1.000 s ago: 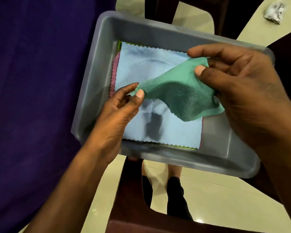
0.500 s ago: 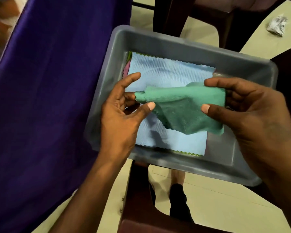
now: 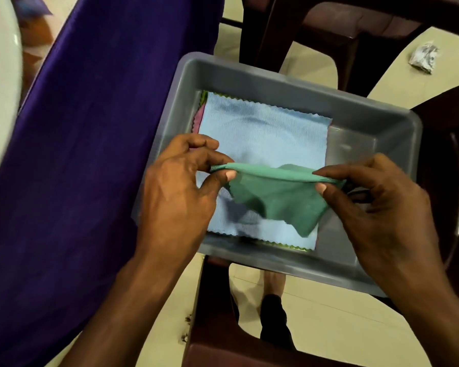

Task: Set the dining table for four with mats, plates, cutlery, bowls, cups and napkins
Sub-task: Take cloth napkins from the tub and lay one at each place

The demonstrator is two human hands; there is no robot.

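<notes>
Both your left hand (image 3: pixel 180 186) and right hand (image 3: pixel 376 200) pinch the green napkin (image 3: pixel 281 200) above the tub (image 3: pixel 368 123) — one loose pinch and it drops back in.

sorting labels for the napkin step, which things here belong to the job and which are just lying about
In use: green napkin, left hand, right hand, blue napkin, grey tub.
Lying about: crumpled wrapper, dark chair.

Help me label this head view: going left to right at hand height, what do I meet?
Purple cloth → left hand → green napkin → right hand → grey tub right wall.
</notes>
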